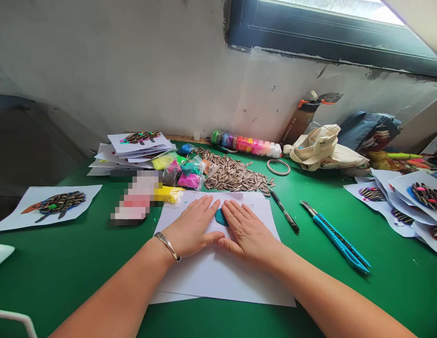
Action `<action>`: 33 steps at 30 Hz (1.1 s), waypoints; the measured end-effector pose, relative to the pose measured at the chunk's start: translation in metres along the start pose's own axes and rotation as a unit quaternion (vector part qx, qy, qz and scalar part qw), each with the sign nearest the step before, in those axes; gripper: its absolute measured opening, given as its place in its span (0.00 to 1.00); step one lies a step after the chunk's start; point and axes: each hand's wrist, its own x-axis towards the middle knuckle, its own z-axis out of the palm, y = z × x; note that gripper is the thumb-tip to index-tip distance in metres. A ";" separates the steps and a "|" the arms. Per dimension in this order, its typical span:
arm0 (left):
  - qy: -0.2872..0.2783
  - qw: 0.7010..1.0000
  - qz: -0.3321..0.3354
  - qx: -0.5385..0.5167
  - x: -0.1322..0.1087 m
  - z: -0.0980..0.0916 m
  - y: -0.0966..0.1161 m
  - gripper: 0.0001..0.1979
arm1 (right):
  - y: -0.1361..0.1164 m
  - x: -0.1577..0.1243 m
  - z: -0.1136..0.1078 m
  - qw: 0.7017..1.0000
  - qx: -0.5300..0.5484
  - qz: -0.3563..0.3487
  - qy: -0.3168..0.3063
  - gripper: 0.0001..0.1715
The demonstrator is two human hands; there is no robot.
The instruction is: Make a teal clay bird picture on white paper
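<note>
Left hand, wearing a metal bangle, and right hand lie spread, palms down, on a white paper sheet, thumbs nearly meeting beside a teal clay patch. Bagged coloured clay and loose sunflower seeds sit just beyond on the green tabletop; a black pen and blue utility knife lie to the right, seed-decorated paper crafts farther out.

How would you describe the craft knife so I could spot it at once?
On the green table, look right of the white paper under the person's right hand. The knife lies there diagonally, its bright blue handle setting it apart from the slimmer black pen beside it.
</note>
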 end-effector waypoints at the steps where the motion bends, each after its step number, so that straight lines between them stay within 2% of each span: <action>1: 0.004 1.000 0.004 0.005 0.000 0.001 0.000 0.39 | 0.000 0.000 -0.001 1.000 0.004 0.001 0.001 0.51; 8: 0.010 1.000 0.004 0.009 -0.002 0.001 0.004 0.38 | 0.010 -0.010 -0.008 0.999 0.020 0.049 -0.004 0.49; 16: 0.008 1.000 0.007 0.014 -0.001 0.001 0.005 0.36 | 0.011 -0.011 -0.004 0.998 0.014 0.058 -0.026 0.51; 21: 0.002 1.000 -0.004 0.012 -0.001 0.000 0.005 0.38 | 0.030 -0.018 -0.017 0.993 0.081 0.082 0.030 0.44; 23: 0.000 1.000 -0.007 0.008 -0.001 0.000 0.005 0.38 | 0.039 -0.021 -0.019 0.993 0.068 0.093 0.032 0.44; 27: 0.002 1.000 -0.006 0.010 -0.001 0.001 0.005 0.38 | 0.045 -0.022 -0.009 0.998 0.009 0.068 -0.015 0.47; 30: 0.013 1.000 -0.008 0.004 -0.001 0.002 0.004 0.37 | 0.043 -0.020 0.001 0.998 -0.033 0.058 0.002 0.49; 33: 0.013 1.000 -0.011 0.004 0.000 0.002 0.004 0.37 | 0.043 -0.019 0.001 0.998 -0.025 0.056 0.006 0.48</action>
